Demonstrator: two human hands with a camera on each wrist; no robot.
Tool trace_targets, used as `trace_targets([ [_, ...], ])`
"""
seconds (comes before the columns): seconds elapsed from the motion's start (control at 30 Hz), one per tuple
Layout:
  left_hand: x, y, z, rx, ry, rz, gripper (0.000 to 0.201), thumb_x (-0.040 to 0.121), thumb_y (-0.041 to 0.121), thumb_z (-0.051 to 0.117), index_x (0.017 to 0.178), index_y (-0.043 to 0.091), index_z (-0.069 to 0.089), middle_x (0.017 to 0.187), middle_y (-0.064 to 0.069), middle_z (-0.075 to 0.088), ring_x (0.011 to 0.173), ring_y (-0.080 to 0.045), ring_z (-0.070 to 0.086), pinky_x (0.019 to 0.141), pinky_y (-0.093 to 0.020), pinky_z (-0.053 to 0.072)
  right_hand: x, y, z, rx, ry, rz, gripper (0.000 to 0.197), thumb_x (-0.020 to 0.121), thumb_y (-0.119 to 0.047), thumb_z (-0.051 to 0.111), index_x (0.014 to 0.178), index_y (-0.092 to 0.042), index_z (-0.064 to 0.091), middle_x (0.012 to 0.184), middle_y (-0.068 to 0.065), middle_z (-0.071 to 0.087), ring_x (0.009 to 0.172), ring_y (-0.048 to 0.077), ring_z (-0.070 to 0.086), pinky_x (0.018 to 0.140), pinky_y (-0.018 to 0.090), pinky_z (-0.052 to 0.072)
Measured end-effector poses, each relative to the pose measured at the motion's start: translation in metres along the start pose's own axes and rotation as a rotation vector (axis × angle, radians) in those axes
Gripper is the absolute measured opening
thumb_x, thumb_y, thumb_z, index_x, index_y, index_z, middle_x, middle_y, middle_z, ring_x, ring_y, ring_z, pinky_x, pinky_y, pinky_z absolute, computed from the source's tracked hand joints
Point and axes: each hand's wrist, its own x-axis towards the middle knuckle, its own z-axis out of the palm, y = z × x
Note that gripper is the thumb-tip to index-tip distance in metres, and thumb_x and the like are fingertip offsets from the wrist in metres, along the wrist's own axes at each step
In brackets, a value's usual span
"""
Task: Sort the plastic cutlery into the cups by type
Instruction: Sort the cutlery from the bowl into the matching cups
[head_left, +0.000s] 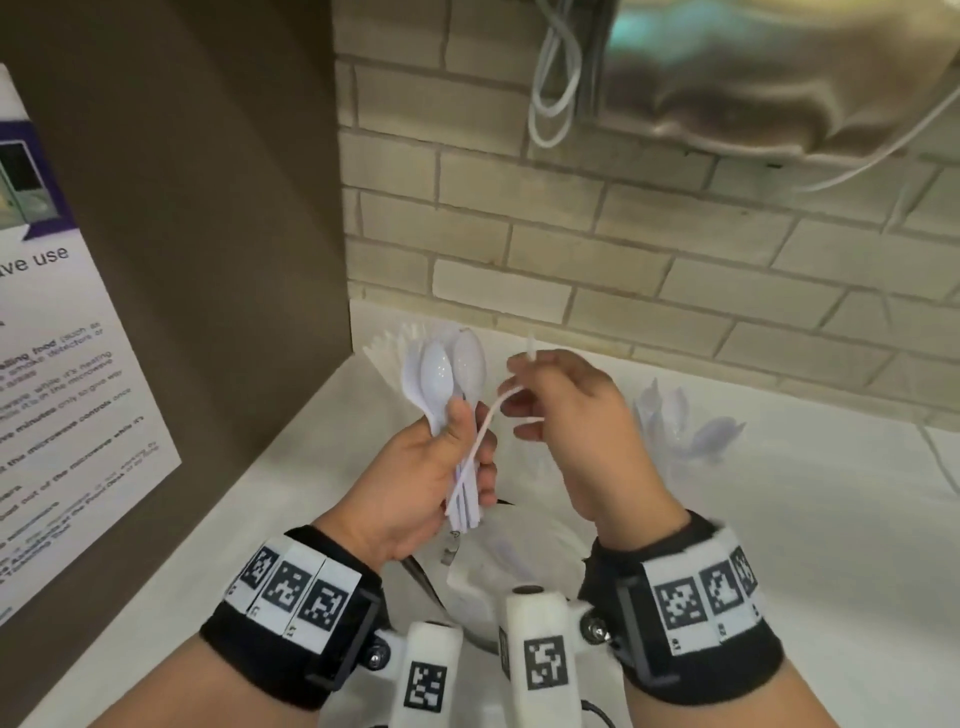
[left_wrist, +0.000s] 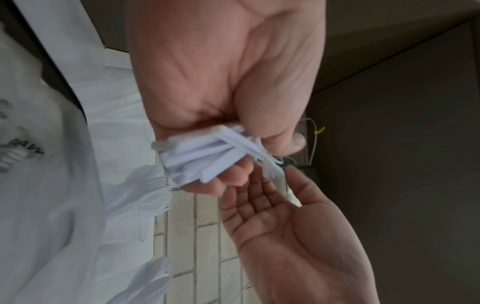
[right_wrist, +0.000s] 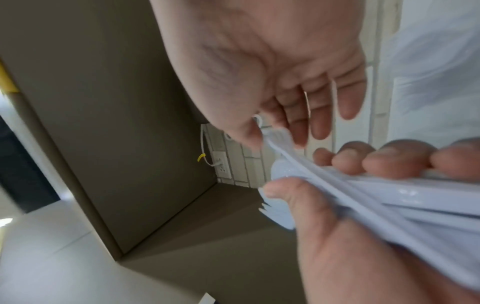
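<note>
left grip: clamped round bundle of spoons, held above bench near its back-left corner | right grip: pinching one white piece that crosses the bundle, type unclear | more cutlery standing toward bench's rear edge

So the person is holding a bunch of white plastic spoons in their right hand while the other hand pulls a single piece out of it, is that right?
Not quite: the bunch of white plastic spoons is gripped in the left hand, not the right. The right hand pinches the single piece at its upper end. The head view shows this plainly.
</note>
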Motion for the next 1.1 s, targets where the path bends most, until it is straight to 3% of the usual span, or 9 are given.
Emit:
trace_targets([
  [0.13,-0.002,0.003,0.001,0.013,-0.006,-0.008,0.030,0.083,0.039,0.053,0.092,0.011,0.059,0.070,-0.003,0.056,0.062,-0.018,0.057,0.072,-0.038,0.053,0.000,-0.009,-0.004,0.275,0.147,-0.051,0.027,0.090,0.003,0.036,0.089,-0.015,0.055,0.055,0.007,0.053,0.049,0.021,0.059,0.055,0.036,0.056],
  [0.23,-0.003,0.000,-0.003,0.111,-0.044,0.016,0.026,0.090,0.037,0.055,0.093,0.012,0.063,0.073,-0.002,0.059,0.069,-0.022,0.061,0.078,-0.039,0.053,0.000,-0.009,-0.004,0.154,0.095,-0.042,0.023,0.093,-0.006,0.045,0.088,-0.020,0.062,0.045,-0.008,0.046,0.037,0.013,0.038,0.042,0.024,0.034],
  [0.3,-0.004,-0.001,-0.004,0.189,-0.072,0.040,0.021,0.088,0.034,0.056,0.093,0.018,0.068,0.075,-0.001,0.062,0.072,-0.019,0.060,0.073,-0.032,0.053,-0.001,-0.009,-0.003,0.076,0.040,0.001,0.013,0.093,-0.023,0.056,0.085,-0.024,0.066,0.048,-0.013,0.051,0.037,0.009,0.037,0.042,0.022,0.030],
  [0.4,-0.004,-0.001,-0.005,0.267,-0.083,0.068,0.021,0.085,0.031,0.055,0.096,0.024,0.070,0.076,0.003,0.065,0.070,-0.015,0.059,0.070,-0.026,0.051,-0.003,-0.010,-0.003,0.049,-0.055,0.039,0.024,0.091,-0.040,0.059,0.084,-0.019,0.070,0.044,-0.011,0.050,0.035,0.012,0.036,0.042,0.024,0.030],
  [0.63,-0.003,-0.001,-0.005,0.316,-0.061,0.076,0.027,0.088,0.032,0.060,0.107,0.013,0.066,0.081,0.002,0.066,0.075,-0.015,0.060,0.076,-0.032,0.051,0.001,-0.008,-0.005,0.146,-0.031,0.072,0.029,0.094,-0.039,0.055,0.089,-0.016,0.073,0.081,0.026,0.063,0.036,0.016,0.032,0.043,0.026,0.034],
  [0.77,0.001,-0.002,-0.006,0.419,0.015,0.100,0.027,0.081,0.043,0.063,0.087,0.019,0.072,0.082,-0.005,0.067,0.075,-0.014,0.063,0.081,-0.042,0.054,0.002,-0.012,-0.009,0.129,0.041,0.016,0.015,0.091,-0.029,0.061,0.084,-0.022,0.072,0.082,0.002,0.069,0.037,0.011,0.037,0.042,0.024,0.033],
  [0.9,0.001,-0.001,-0.005,0.493,0.065,0.134,0.015,0.094,0.023,0.057,0.087,0.019,0.070,0.079,0.009,0.071,0.072,-0.006,0.063,0.071,-0.028,0.051,0.000,-0.013,-0.018,0.016,0.039,-0.116,0.008,0.084,-0.019,0.070,0.084,-0.027,0.072,0.086,-0.008,0.070,0.043,0.001,0.048,0.043,0.020,0.035],
  [1.03,-0.001,-0.003,-0.004,0.505,0.039,0.127,0.014,0.093,0.020,0.055,0.092,0.017,0.068,0.083,0.011,0.071,0.073,-0.006,0.062,0.075,-0.028,0.052,0.000,-0.010,-0.019,-0.249,0.021,-0.303,0.014,0.085,-0.022,0.069,0.094,-0.032,0.070,0.104,-0.013,0.067,0.074,-0.010,0.059,0.066,0.011,0.042],
  [1.1,-0.001,-0.006,-0.004,0.521,0.026,0.124,0.012,0.093,0.019,0.055,0.093,0.019,0.067,0.083,0.013,0.071,0.075,-0.006,0.062,0.078,-0.028,0.053,0.001,-0.011,-0.018,-0.465,0.012,-0.361,0.017,0.086,-0.024,0.065,0.098,-0.034,0.070,0.111,-0.015,0.061,0.072,-0.017,0.053,0.069,0.009,0.038],
])
